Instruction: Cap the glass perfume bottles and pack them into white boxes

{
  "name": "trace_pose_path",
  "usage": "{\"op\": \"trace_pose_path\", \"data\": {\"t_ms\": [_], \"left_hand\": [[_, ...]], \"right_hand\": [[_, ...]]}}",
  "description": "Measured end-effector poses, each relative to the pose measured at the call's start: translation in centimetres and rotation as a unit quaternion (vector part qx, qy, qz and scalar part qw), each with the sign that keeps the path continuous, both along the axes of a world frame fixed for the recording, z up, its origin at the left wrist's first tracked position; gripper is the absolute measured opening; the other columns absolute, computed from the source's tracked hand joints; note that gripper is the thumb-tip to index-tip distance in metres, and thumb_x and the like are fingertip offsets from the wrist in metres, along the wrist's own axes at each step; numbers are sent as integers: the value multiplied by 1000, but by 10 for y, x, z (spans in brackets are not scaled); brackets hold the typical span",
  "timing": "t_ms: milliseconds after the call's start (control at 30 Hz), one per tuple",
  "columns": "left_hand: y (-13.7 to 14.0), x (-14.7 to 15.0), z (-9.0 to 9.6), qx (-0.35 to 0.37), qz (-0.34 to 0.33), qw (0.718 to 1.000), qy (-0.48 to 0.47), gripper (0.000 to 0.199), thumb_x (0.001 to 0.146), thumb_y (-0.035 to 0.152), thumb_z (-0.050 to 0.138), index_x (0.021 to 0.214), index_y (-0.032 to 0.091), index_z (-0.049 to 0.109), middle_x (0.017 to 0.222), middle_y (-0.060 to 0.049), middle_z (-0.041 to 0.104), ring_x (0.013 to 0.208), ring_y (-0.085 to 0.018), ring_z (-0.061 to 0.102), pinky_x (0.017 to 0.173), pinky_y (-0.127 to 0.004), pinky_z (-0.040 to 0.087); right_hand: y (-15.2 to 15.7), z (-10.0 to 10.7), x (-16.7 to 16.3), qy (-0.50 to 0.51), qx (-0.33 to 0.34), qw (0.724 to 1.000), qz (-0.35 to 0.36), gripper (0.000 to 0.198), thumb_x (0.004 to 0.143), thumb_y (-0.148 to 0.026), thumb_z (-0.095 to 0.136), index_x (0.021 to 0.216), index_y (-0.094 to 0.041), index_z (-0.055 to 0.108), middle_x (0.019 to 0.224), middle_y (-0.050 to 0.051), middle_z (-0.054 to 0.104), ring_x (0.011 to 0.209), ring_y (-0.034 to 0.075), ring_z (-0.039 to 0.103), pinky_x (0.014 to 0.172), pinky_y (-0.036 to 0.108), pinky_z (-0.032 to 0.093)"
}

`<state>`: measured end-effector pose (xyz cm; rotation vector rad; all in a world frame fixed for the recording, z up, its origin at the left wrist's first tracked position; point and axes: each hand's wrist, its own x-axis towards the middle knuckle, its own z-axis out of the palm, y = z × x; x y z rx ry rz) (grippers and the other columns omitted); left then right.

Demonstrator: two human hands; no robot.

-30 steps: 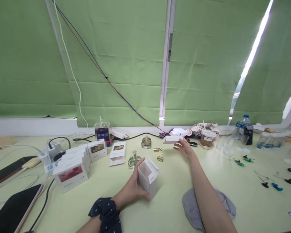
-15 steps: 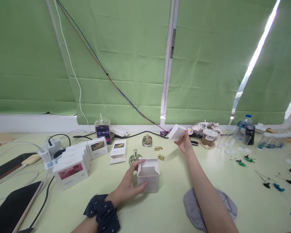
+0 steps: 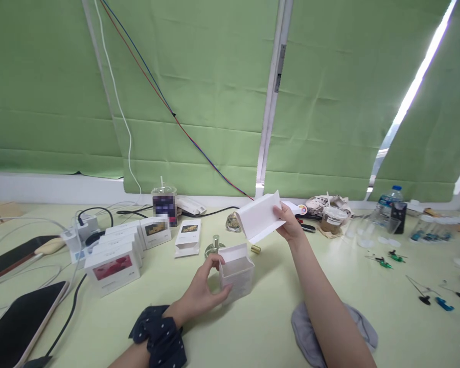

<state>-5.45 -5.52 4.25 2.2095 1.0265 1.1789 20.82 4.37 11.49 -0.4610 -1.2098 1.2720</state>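
Note:
An open white carton (image 3: pixel 238 278) stands tilted on the table, its top flap up. Around its left side curl the fingers of my left hand (image 3: pixel 201 294), gripping it. My right hand (image 3: pixel 289 221) pinches a folded white card insert (image 3: pixel 258 217) above and behind the carton. Just behind my left hand is a glass perfume bottle (image 3: pixel 213 246) with its sprayer bare. A second, squat glass bottle (image 3: pixel 233 223) is partly covered by the insert. A small gold cap (image 3: pixel 255 249) lies right of the carton.
Several white picture boxes (image 3: pixel 113 268) stand at left, and an open flat box (image 3: pixel 187 237) lies behind. A phone (image 3: pixel 26 322) and cables take up the left edge. A grey cloth (image 3: pixel 302 332) is under my right forearm. Small green parts (image 3: pixel 385 262) lie at right.
My right hand has brought the white insert left and nearer the carton, turning it so its folded faces show. The carton in my left hand has tilted slightly.

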Motion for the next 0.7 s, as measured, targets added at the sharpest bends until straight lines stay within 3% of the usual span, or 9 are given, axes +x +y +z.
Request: {"op": "trace_pose_path", "data": {"t_ms": [133, 333, 567, 700], "left_hand": [[5, -3, -10, -19, 16, 1000, -7, 40, 72, 22, 62, 107, 23, 43, 101, -4, 56, 94, -22, 56, 84, -38, 49], [13, -6, -26, -58, 85, 994, -43, 51, 65, 31, 69, 113, 28, 51, 112, -11, 61, 106, -36, 58, 90, -55, 48], [8, -4, -11, -24, 38, 998, -33, 55, 71, 26, 66, 121, 27, 44, 113, -7, 58, 108, -30, 56, 91, -48, 48], [7, -4, -7, -28, 1, 999, -16, 40, 73, 21, 64, 107, 22, 43, 101, -4, 54, 96, -21, 56, 86, -38, 48]], "right_hand": [[-20, 17, -21, -110, 68, 991, 25, 38, 64, -39, 79, 93, -19, 64, 81, 1, 65, 71, 15, 63, 61, 23, 52], [-41, 33, -38, -324, 147, 935, 7, 29, 72, -41, 72, 83, -17, 60, 78, 0, 57, 63, 11, 53, 49, 19, 38], [-49, 44, -28, -398, 161, 903, 3, 25, 77, -39, 67, 88, -19, 60, 85, 2, 57, 70, 13, 52, 51, 20, 40], [-57, 53, -19, -439, 166, 882, -30, 19, 80, -34, 63, 92, -19, 62, 86, 3, 62, 70, 14, 55, 54, 22, 42]]}}
